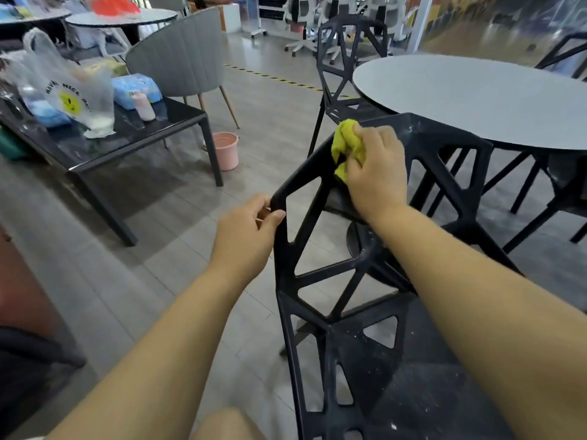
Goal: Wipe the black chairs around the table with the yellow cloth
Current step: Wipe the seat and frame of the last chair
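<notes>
Where the right fingers [359, 130] curl round the bunched yellow cloth [344, 144], they press it against the upper left rail of the nearest black chair [368, 265]. The right hand [378, 166] covers most of the cloth. Left fingers [262, 204] pinch the backrest's outer corner, and the left hand [247, 236] apparently steadies the frame. Step in hand: wiping this chair's back. White specks show on the top rail to the right and across the seat, so the job looks early. The next move likely calls for sliding the cloth along that rail, then down the struts, keeping the left grip firm. A far chair [336, 74] and a right-edge chair [565, 49] at the round counter [476, 100] wait.
</notes>
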`<state>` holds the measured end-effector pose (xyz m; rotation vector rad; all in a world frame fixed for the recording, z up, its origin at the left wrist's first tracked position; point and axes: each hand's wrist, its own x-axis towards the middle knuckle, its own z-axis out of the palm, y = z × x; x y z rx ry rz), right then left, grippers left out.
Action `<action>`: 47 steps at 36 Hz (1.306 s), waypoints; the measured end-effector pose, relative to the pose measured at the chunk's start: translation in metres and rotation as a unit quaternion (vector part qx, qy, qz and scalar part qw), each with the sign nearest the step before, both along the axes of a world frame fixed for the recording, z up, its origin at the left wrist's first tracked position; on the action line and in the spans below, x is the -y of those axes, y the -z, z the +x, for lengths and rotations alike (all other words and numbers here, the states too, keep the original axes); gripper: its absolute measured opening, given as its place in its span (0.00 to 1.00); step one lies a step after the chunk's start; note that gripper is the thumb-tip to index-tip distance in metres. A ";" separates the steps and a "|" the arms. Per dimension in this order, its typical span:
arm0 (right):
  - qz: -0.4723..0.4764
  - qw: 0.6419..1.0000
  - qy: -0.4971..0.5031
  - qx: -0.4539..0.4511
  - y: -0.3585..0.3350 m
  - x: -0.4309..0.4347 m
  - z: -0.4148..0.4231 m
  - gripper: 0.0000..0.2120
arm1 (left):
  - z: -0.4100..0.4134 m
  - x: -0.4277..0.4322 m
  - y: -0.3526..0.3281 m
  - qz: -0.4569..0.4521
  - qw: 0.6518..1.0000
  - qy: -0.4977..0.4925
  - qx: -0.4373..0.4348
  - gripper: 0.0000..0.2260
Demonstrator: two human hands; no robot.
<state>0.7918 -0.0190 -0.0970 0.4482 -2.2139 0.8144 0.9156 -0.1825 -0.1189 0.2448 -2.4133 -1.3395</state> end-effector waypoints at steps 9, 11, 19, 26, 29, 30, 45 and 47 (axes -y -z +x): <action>0.086 0.977 -0.193 0.044 0.078 0.013 0.082 0.17 | 0.002 -0.001 0.000 -0.028 1.000 -0.005 -0.003 0.04; 0.096 0.976 -0.190 0.056 0.070 0.010 0.083 0.18 | 0.002 -0.002 -0.005 -0.041 0.999 -0.010 0.017 0.03; 0.034 0.994 -0.086 0.060 0.020 -0.025 0.047 0.15 | -0.007 -0.011 -0.039 -0.169 0.982 -0.005 0.080 0.07; 0.004 0.997 -0.056 0.054 -0.026 -0.024 0.001 0.16 | -0.053 -0.032 -0.065 -0.168 0.982 0.028 0.076 0.13; 0.062 0.996 -0.063 0.017 -0.029 -0.011 -0.009 0.14 | -0.061 -0.037 -0.061 -0.181 0.981 0.025 0.060 0.13; 0.082 0.995 -0.059 0.005 -0.027 -0.009 -0.012 0.14 | -0.061 -0.037 -0.057 -0.182 0.982 0.014 0.049 0.13; 0.064 0.982 0.140 0.106 -0.037 -0.048 -0.047 0.14 | -0.059 -0.029 -0.038 -0.236 0.970 0.010 -0.059 0.12; 0.069 0.983 0.133 0.110 -0.040 -0.042 -0.043 0.14 | -0.061 -0.028 -0.037 -0.246 0.967 0.006 -0.068 0.11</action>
